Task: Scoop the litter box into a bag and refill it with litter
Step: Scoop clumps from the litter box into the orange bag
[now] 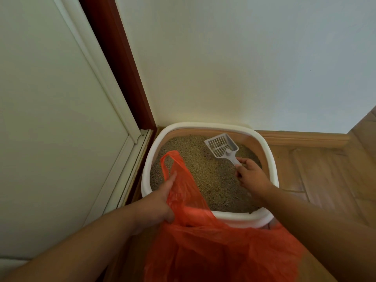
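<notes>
**Scoop in One Hand, Bag in the Other**

The litter box (203,127) sits on the wood floor (325,169) in the corner, against the far wall (244,58) and next to the door (50,98) on the left. It is white with a round rim, and it is full of tan litter (203,171).

The right hand (251,176) is over the right side of the box. Its fingers are curled around the end of the handle of the white scoop (221,146). The scoop's slotted head points to the far side and looks empty. I cannot tell if it touches the litter or is just above it.

The left hand (160,198) is at the near left of the box. Its fingers pinch the edge of the orange bag (213,241). One bag handle loop sticks up over the litter. The rest of the bag hangs down in front of the box's near rim.

The scoop looks like hard, light plastic, so holding it by the handle works well. The slots should let clean litter fall through. The bag looks thin, soft and floppy. It will likely sag shut, so the hand should hold it near the top edge to keep the mouth open. It could tear if filled too much. The litter is loose and can spill easily.
</notes>
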